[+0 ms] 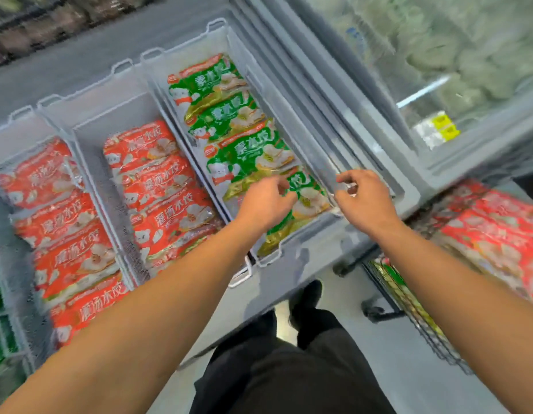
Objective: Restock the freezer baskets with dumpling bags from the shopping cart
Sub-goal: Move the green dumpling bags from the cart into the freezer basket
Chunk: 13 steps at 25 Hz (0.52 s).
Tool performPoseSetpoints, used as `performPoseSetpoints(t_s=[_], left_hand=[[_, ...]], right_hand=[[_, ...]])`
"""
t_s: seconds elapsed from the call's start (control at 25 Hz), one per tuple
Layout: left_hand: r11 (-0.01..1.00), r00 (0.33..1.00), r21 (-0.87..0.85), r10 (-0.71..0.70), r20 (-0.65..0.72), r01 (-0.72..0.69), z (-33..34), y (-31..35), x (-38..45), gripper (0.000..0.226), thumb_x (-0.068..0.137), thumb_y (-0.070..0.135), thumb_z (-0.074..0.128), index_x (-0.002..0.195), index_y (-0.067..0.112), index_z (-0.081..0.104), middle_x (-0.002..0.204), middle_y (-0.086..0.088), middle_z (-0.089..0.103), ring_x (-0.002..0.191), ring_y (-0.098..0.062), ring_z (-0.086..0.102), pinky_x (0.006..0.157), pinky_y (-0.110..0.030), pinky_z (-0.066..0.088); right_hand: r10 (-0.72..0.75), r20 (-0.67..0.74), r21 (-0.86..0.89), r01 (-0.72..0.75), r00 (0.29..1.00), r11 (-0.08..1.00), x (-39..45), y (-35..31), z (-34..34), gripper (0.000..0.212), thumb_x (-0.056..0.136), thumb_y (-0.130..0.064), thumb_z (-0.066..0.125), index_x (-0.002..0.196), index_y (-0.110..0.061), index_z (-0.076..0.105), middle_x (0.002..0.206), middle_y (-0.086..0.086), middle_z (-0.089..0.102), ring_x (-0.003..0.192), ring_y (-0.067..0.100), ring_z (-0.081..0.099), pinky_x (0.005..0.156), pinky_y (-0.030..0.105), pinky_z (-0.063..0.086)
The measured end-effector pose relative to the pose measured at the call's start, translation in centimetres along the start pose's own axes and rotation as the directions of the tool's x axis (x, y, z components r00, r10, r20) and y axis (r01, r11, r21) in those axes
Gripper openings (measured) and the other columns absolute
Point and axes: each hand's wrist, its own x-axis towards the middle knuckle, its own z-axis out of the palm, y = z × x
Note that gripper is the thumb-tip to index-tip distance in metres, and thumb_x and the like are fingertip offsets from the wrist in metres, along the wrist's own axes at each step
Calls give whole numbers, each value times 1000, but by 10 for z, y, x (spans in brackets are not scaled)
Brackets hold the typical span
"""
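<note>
The right freezer basket (298, 135) holds a row of green dumpling bags (229, 115). Over its near end, my left hand (265, 201) curls its fingers on the left side of the nearest green bag (310, 201). At that bag's right edge, against the basket wall, my right hand (361, 198) pinches with curled fingers. The bag lies tilted on the others, partly hidden by my left hand. Red dumpling bags (160, 186) fill the middle basket (89, 121). More red bags (65, 234) fill the left basket. The shopping cart (414, 312) at right carries red bags (492, 234).
The freezer's sliding glass lid (438, 70) lies pushed open to the right, with yellow price tags (441, 130) on its frame. The freezer's front rim (304, 264) runs between my legs and the baskets. Grey floor lies below, beside the cart's wheels (375, 312).
</note>
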Motion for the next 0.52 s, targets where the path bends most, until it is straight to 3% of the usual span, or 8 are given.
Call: performPoseSetpoints(t_s=[0.12,0.28,0.4,0.52], left_hand=[[993,992,10,116,53,-117,36,48,-16,27,88,32,61,109,18,67,111,-1,70,106,-21,63,89,-28,44],[976,963,20,209,173,-215,91,105,-30,30,87,32,61,112,17,67,110,1,71,104,-20,64,92,-26,45],[959,925,45,258,280,-281,148,154,-45,31,81,34,62,106,17,68,106,-3,72,104,-23,65,96,-34,48],[942,887,105,256,384,-318,203,194,-57,27,84,30,63,109,18,67,107,0,72,103,-19,65,95,-28,46]], right_hand=[[125,-118,37,-122,985,992,-40,51,-37,28,82,-14,61,109,-16,66,109,3,58,90,20,61,82,23,39],[297,-186,104,-282,937,954,-90,130,-71,27,78,-17,58,104,-18,68,106,5,64,92,22,61,87,30,47],[449,-192,175,-420,873,891,-136,201,-96,25,82,-16,61,106,-16,66,107,5,64,95,23,61,88,36,50],[565,-156,220,-529,810,820,-175,270,-111,29,85,-16,61,114,-11,64,111,5,64,97,23,60,86,32,45]])
